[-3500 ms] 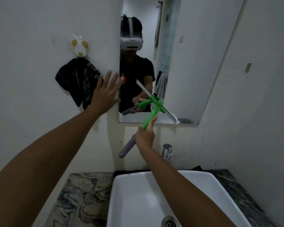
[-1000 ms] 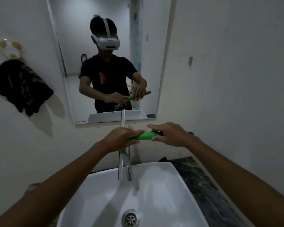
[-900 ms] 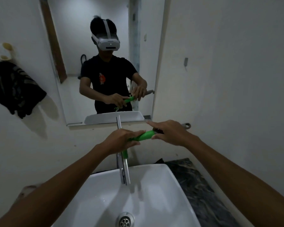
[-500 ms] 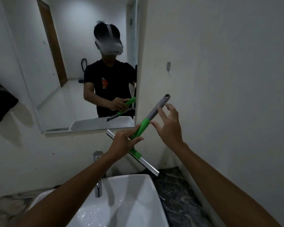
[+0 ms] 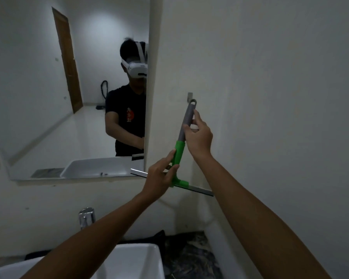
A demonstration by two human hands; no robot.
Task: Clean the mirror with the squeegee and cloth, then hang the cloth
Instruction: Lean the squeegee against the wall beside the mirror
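The squeegee has a green neck, a grey handle and a metal blade. It stands nearly upright against the right wall, blade at the bottom. My left hand grips its green neck just above the blade. My right hand pinches the grey handle higher up. The loop at the handle's tip is right by a small wall hook. The mirror fills the upper left. The cloth is out of view.
A white basin sits at the bottom centre with a chrome tap behind it. Dark marbled counter runs to the right of the basin. The right wall is close to both arms.
The view has swung right, and the dark cloth on the left wall has left the frame. Both hands raised the squeegee from over the basin up to the right wall, handle tip near the hook.
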